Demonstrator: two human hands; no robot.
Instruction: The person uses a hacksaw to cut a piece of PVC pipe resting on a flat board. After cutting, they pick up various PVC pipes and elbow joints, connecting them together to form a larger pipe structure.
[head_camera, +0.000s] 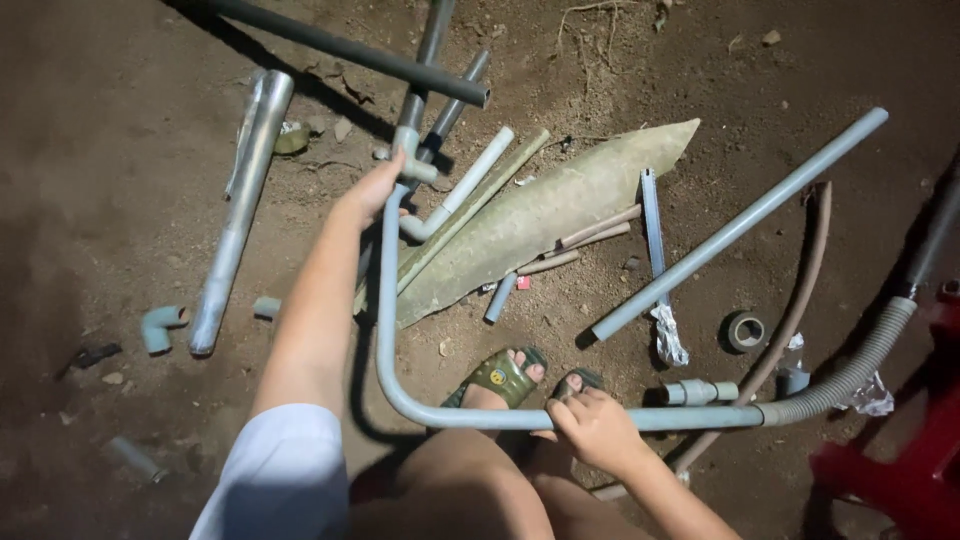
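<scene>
Bare dirt ground (120, 200), both hands' grip, left (368, 196) and right (590, 428), clenched around bent grey pipe (384, 330).

Grey elbow fitting (160, 327), tape roll (745, 331), red stool (905, 470), dry leaf sheath (540, 215)

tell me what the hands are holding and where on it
Both hold one bent grey pipe. The left hand grips its upper end by the tee fitting; the right hand grips the lower horizontal run.
</scene>
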